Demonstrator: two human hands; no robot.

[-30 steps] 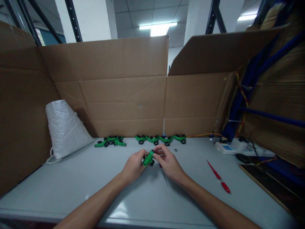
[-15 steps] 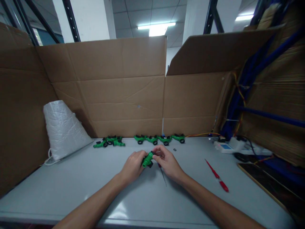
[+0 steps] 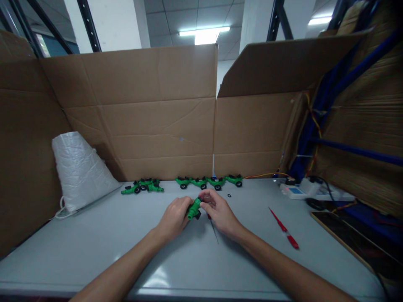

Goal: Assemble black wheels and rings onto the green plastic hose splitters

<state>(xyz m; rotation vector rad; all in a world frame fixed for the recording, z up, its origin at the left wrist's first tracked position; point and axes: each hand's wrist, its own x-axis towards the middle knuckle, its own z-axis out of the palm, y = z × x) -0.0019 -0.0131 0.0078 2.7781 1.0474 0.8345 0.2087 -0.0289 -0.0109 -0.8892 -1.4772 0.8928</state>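
Observation:
A green plastic piece (image 3: 194,209) with a ribbed, nozzle-like end and black parts is held above the table between my hands. My left hand (image 3: 176,214) is closed around its left side, fingers partly hidden. My right hand (image 3: 220,212) pinches at its far upper end; whatever small part may sit between the fingertips is hidden. Below the right hand, a thin metal-shafted tool (image 3: 214,230) with a bit of red at its top points down and toward me. I cannot tell whether the right hand holds it or it lies on the table.
Similar green pieces with round black parts stand in a row (image 3: 199,183) and a cluster (image 3: 143,186) at the back. A small black ring (image 3: 229,195), a red pointed tool (image 3: 285,230), a power strip (image 3: 317,193), and a white padded bag (image 3: 80,172) lie around. Cardboard walls (image 3: 163,126) enclose the table.
The view has shifted slightly, moving everything a little left and up. Both hands keep nearly the same grip on the green piece.

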